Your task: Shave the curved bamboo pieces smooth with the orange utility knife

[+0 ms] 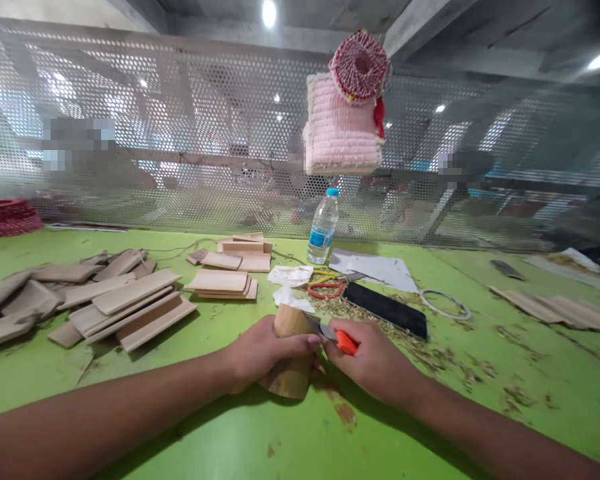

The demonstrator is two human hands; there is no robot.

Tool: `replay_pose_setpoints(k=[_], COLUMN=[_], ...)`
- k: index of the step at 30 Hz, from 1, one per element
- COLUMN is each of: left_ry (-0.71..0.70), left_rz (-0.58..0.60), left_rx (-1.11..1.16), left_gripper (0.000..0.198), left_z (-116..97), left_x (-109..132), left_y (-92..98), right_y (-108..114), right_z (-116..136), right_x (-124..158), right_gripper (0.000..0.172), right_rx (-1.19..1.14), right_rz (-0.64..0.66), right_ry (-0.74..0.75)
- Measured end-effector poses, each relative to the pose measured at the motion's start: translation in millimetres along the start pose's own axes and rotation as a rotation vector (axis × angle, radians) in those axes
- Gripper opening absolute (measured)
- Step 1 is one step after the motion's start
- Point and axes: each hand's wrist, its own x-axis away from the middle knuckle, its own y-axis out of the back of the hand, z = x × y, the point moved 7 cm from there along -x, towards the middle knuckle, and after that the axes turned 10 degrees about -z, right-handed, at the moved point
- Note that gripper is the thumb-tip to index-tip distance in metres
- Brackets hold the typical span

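The background is spanned by a perforated screen (205,147), and a green surface (205,433) is spread out below it. The left of the surface is partly covered by a pile of wooden strips (135,303). A pink woven basket (343,127) is seen against the screen, and below it a white sheet (387,270) is laid beside a water bottle (323,230). In the middle, a wooden block (291,379) is held nearly upright by the left grip (257,353), which is closed around it. Beyond it, a black phone (387,311) is laid flat near red-handled scissors (326,286). A knife (347,343) is clasped by its orange handle in the right grip (373,360), its blade set against the block's upper part. Loose shavings (443,357) are scattered to the right.
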Motion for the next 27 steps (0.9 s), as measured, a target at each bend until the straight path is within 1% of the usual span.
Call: replay_pose_setpoints(k=[2,4,8,11,14,17,19,22,27], left_ry=[-0.005,-0.015,-0.03,0.018,0.047,0.057,0.049,0.027,0.034], left_rz=[0.005,0.035,0.128,0.147,0.12,0.105,0.127,0.152,0.103], left_rx=[0.015,0.019,0.095,0.149,0.128,0.077,0.064,0.077,0.026], left_gripper=[0.041,0.04,0.049,0.053,0.051,0.049,0.045,0.039,0.039], left_z=[0.5,0.8,-0.1,1.4,2.1,2.0,1.0,-0.9,0.8], left_x=[-0.6,-1.3,-1.7,-1.2,-0.8,-0.9,-1.0,-1.0,-1.7], left_y=[1.0,0.9,-1.6,-2.0,-0.7,-0.5,-2.2,-4.0,-0.7], right_y=[4.5,9.6,18.9,21.9,20.1,14.6,10.6,5.1,-5.4], right_z=[-0.4,-1.6,-7.2,-11.1,-12.0,-6.9,-2.8,-1.4,-1.9], right_x=[1.5,1.2,-1.9,-3.8,-3.2,-0.3,1.8,3.7,5.8], right_gripper=[0.024,0.024,0.04,0.049,0.052,0.053,0.053,0.051,0.051], right_rx=[0.075,0.14,0.211,0.183,0.162,0.139,0.128,0.17,0.205], right_rz=[-0.015,-0.046,-0.128,-0.151,-0.121,-0.057,-0.013,0.05,0.188], right_ry=[-0.012,-0.028,-0.063,-0.079,-0.076,-0.035,-0.015,-0.028,0.003])
